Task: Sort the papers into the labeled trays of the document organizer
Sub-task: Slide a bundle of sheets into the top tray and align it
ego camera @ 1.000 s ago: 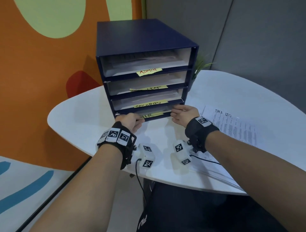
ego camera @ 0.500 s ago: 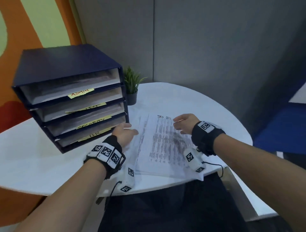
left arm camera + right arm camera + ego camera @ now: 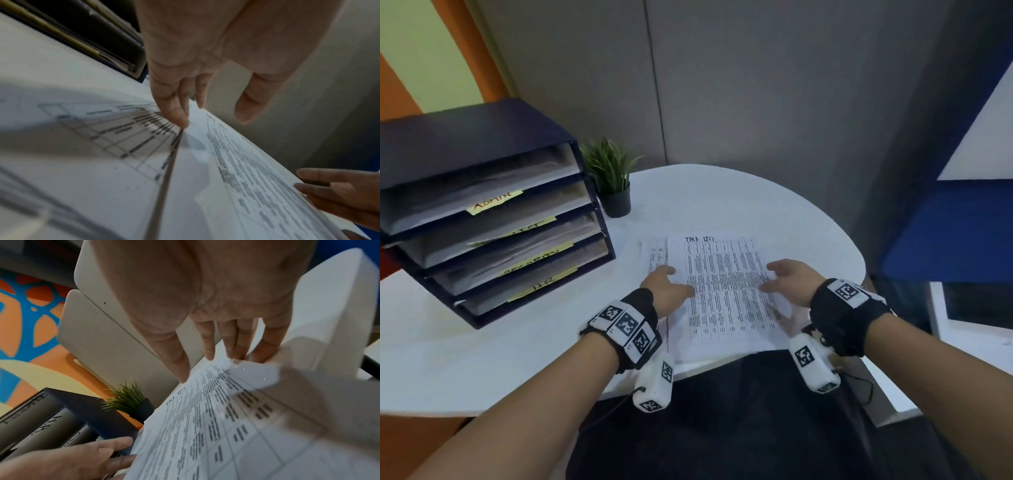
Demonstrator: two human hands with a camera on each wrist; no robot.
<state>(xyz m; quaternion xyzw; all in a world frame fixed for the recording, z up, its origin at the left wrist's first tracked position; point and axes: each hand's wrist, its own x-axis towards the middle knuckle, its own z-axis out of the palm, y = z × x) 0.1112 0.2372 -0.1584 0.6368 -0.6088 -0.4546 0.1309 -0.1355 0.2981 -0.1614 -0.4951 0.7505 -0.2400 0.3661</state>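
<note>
Left fingers point(image 3: 174, 110): loosely extended, tips touching left edge of papers point(image 3: 726, 294).
Right fingers point(image 3: 236, 344): spread, tips at the papers' right edge.
Papers: flat on worktop point(image 3: 774, 212).
Document organizer point(image 3: 493, 212): far left, trays labeled.

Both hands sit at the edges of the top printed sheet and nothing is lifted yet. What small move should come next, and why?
Probably pinch the top sheet at both side edges and lift it off the pile. The left hand and right hand flank it with fingers relaxed, gripping nothing, and the sheet lies flat on the table. Its handwritten heading is too blurred to tell which tray of the organizer it belongs in.
</note>
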